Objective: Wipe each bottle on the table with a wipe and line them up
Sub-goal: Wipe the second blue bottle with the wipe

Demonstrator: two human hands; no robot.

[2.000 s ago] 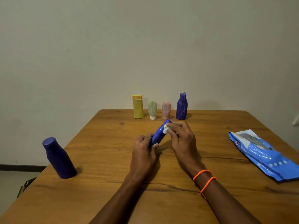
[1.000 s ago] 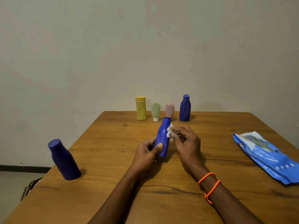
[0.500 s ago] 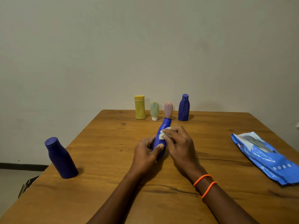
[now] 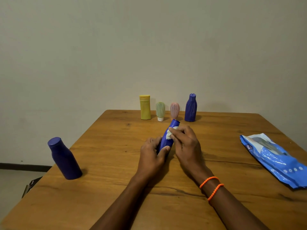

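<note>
We hold a blue bottle (image 4: 167, 138) over the middle of the wooden table (image 4: 116, 188), tilted with its neck pointing away from us toward the far edge. Our left hand (image 4: 152, 157) grips its lower end, fingers curled round the far side and the thumb pressed along the near side. Our right hand (image 4: 186, 145) pinches a crumpled white wipe (image 4: 169, 134) between thumb and fingertips and presses it against the bottle's upper part, just below the neck.

Along the far edge four bottles stand upright in a row: a yellow bottle (image 4: 145, 107), a pale green tube (image 4: 160, 111) (on its white cap), a pink tube (image 4: 174, 110) and a dark blue ribbed bottle (image 4: 191, 107). A purple bottle (image 4: 64, 158) stands alone near the left edge, well apart from the row. A blue pack of wipes (image 4: 279, 161) lies flat by the right edge. Two orange bead bands (image 4: 211, 187) circle our right wrist.
</note>
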